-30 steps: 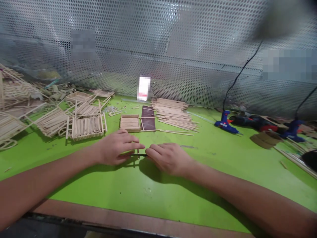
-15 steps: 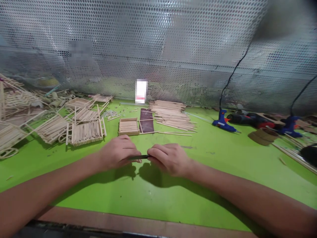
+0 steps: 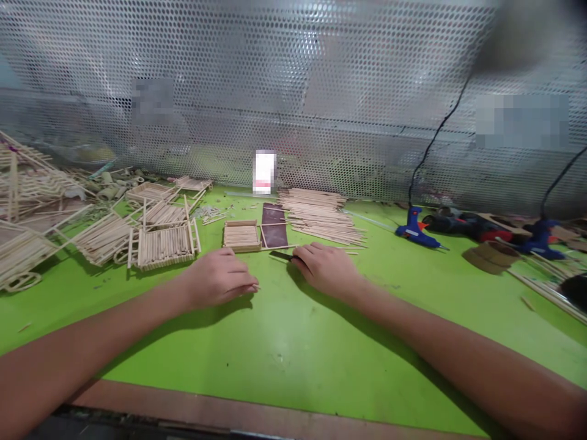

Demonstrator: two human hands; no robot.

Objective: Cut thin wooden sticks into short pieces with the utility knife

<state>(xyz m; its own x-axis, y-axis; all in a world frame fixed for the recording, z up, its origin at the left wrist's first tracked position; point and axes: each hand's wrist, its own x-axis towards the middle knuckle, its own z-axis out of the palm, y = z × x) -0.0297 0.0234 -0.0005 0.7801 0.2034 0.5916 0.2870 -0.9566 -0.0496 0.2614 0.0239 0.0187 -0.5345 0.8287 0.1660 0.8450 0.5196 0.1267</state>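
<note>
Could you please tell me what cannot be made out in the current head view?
Head view:
Dark blade: its gripped end is hidden by the right hand.
Small piece: partly covered by the left hand.
White panel: pixelated, contents unreadable.
Black object: cut off by the right edge.

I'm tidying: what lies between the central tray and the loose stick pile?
A dark brown sheet and a few thin sticks, in the head view.
</note>
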